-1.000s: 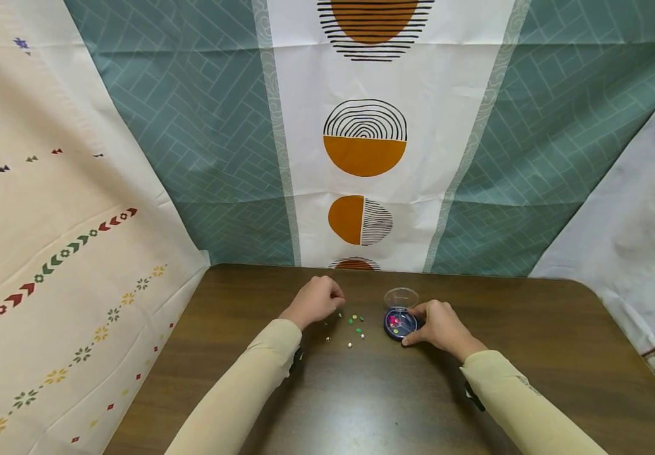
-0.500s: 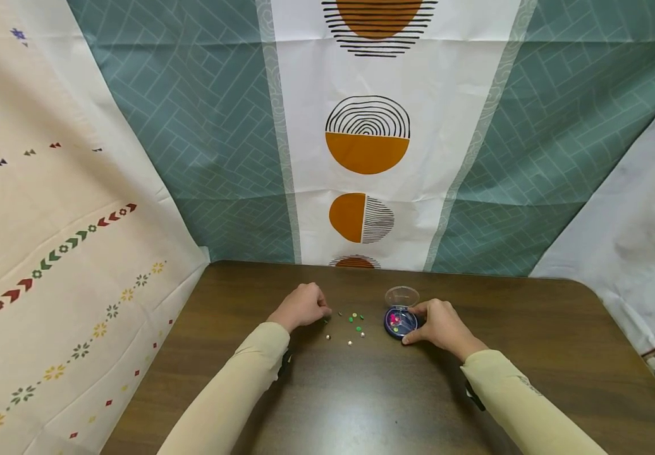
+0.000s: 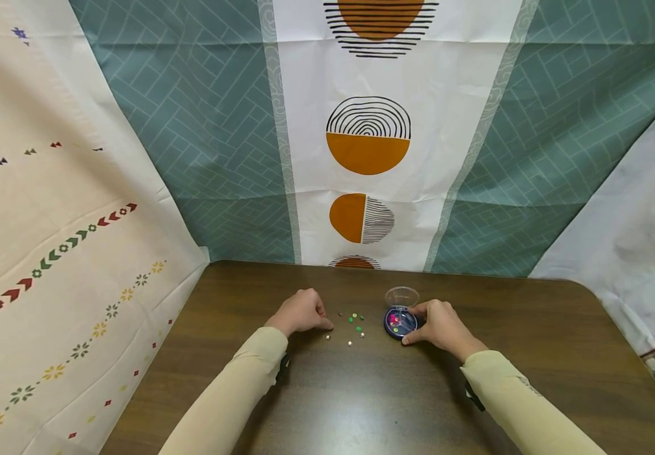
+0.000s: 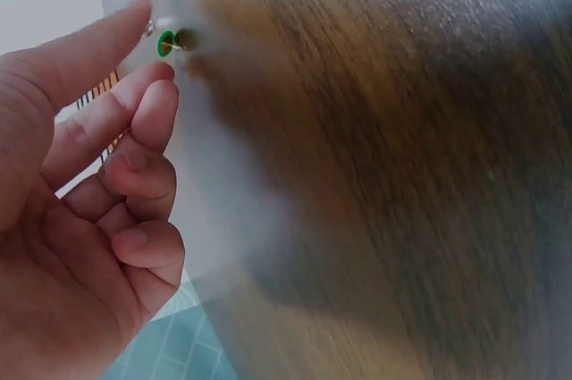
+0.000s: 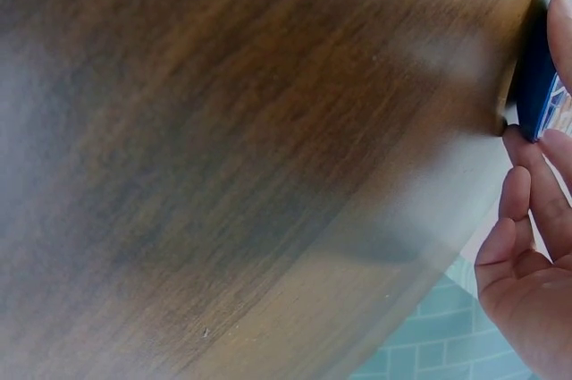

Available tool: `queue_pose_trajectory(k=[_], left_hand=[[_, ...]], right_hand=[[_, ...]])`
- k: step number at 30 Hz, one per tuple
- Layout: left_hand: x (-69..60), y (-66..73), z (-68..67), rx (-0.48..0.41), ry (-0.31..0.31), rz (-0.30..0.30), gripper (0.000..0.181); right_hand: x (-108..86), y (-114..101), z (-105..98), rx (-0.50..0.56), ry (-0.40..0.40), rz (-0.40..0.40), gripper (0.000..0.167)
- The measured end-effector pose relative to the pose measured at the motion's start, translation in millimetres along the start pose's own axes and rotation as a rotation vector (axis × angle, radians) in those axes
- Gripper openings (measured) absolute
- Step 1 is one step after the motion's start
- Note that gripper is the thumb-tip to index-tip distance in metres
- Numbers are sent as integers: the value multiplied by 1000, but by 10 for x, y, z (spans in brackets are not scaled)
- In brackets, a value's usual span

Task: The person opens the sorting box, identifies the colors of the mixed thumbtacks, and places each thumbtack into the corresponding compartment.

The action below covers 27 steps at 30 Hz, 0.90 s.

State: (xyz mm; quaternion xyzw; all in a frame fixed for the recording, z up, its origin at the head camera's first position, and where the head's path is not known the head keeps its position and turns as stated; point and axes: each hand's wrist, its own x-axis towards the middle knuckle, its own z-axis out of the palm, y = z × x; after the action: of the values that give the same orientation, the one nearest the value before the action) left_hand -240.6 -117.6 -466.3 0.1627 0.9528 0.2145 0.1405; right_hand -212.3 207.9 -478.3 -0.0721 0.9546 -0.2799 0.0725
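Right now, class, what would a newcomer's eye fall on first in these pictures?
Probably the orange shapes on the cloth hanging behind the table. Next, the open blue case held by the right grip. Small tacks, some green, lie scattered near the left grip.

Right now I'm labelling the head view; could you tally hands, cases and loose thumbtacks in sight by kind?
Hands (left hand, right hand): 2
Open round blue case: 1
Loose thumbtacks: 8
Total: 11
Case contents omitted: too small to count.
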Motion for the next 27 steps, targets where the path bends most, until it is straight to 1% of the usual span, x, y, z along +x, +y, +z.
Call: queue_pose_trajectory(k=[3, 6, 8, 14, 18, 21, 25, 27], left_hand=[[3, 14, 6, 2, 1, -10, 26], [0, 23, 0, 5, 9, -8, 20], [1, 23, -2, 8, 12, -5, 20], [-2, 22, 3, 10, 13, 3, 25], [-7, 12, 2, 30, 18, 5, 25], [-6, 0, -5, 44, 23, -2, 28], [8, -8, -13, 40, 22, -13, 27], [18, -6, -12, 22, 29, -14, 24]], right_hand=[[0, -6, -1, -1, 2, -7, 74], [2, -11, -7, 2, 7, -14, 74], [7, -12, -10, 3, 7, -19, 74], [13, 0, 3, 3, 6, -14, 75], [5, 0, 17, 4, -3, 7, 75], [3, 2, 23, 0, -5, 3, 75], [-1, 3, 16, -7, -1, -6, 75], [-4, 3, 7, -5, -1, 3, 75]])
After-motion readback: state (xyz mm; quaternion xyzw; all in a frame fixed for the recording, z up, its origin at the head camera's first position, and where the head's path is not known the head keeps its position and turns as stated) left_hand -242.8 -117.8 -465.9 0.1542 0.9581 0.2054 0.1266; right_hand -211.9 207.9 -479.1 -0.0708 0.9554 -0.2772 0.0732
